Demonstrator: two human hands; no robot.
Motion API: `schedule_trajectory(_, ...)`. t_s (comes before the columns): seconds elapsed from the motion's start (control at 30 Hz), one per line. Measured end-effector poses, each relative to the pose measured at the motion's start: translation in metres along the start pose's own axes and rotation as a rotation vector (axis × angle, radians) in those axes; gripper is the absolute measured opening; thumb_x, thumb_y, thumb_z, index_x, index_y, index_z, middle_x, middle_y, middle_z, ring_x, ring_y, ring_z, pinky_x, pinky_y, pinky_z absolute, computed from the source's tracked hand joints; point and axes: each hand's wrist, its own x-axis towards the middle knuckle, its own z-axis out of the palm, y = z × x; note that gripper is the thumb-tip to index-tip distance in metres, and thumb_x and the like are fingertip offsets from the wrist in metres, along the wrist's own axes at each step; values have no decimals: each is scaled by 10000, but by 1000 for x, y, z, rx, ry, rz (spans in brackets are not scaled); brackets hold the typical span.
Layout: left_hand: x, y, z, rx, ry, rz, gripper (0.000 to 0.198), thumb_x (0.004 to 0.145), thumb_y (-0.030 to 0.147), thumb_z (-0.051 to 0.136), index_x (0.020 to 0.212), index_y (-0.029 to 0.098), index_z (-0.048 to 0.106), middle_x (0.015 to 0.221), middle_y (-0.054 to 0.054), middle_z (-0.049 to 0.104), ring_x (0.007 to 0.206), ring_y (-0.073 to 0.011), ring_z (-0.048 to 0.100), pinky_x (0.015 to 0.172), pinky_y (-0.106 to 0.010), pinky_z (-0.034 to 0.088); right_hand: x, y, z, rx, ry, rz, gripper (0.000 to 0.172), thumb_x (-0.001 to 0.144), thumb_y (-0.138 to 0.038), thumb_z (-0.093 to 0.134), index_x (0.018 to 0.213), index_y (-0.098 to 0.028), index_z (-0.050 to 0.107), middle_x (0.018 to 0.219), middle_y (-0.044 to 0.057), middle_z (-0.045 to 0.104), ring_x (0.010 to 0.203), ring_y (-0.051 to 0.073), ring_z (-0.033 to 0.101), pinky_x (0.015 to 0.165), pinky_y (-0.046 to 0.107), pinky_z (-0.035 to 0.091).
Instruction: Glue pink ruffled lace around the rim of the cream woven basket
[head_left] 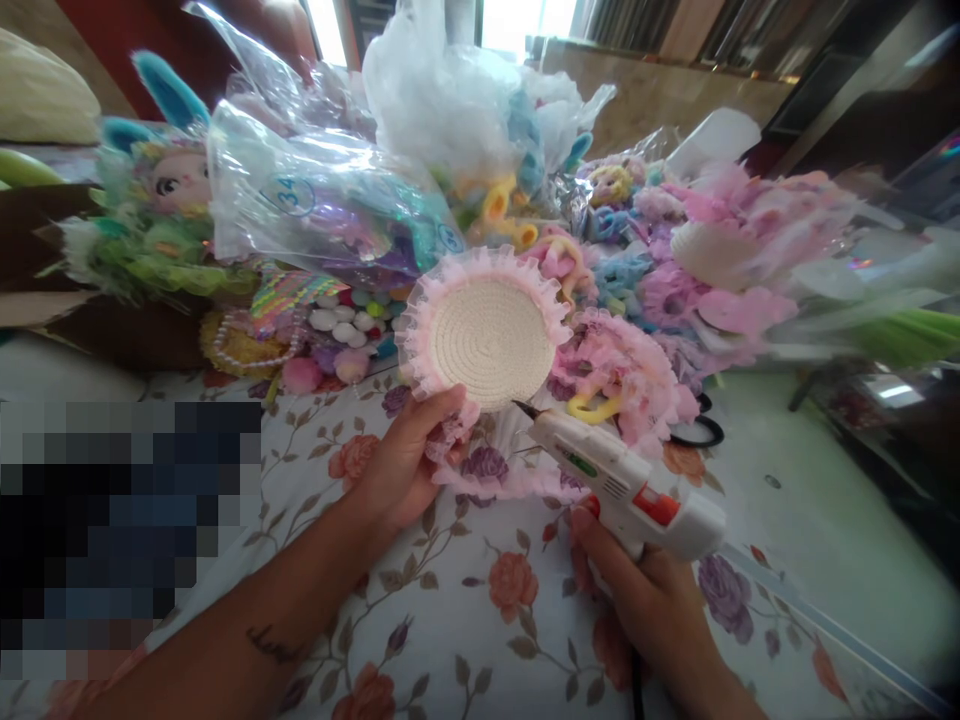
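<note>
My left hand [411, 455] grips the lower left edge of a round woven disc [491, 340], cream-coloured with coiled rings. Pink ruffled lace trim [480, 265] runs around the disc's left, top and right edge. A loose tail of that lace passes under my left fingers and hangs down toward the right. In my right hand [637, 580] is a white hot glue gun [622, 470] with an orange-red part, held by its handle. Its dark nozzle points up and left, at the disc's lower edge; whether it touches, I cannot tell.
A floral tablecloth [450, 620] covers the table. Behind the disc are clear plastic bags [315, 190], a doll [176, 180] in green ruffles and pink lace pieces [622, 370]. Black scissor handles [701, 430] lie at the right. A pixelated area fills the lower left.
</note>
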Motion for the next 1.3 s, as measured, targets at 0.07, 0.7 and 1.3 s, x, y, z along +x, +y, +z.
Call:
schedule_trajectory(0.07,0,0,1,5,-5,0,384,603,253,876,786,177,547,633,57,559,447,-45,456,384,-163,327,0,2,0,-4,21,9,422,836,-520,589,547,-220,519,503,3,530,543,168,569,536,269,458)
schedule_trajectory(0.7,0,1,1,16,-8,-6,436,567,264,891,793,173,530,636,59,562,433,-42,446,366,-161,329,2,9,-1,-22,23,9,478,871,-524,545,509,-212,545,532,19,591,562,168,589,581,280,464)
schedule_trajectory(1.3,1,-1,-2,8,-18,15,363,629,252,863,784,168,545,629,52,558,444,-44,450,376,-157,342,0,5,0,45,45,-11,440,851,-530,590,546,-214,546,519,18,558,521,167,590,426,235,414)
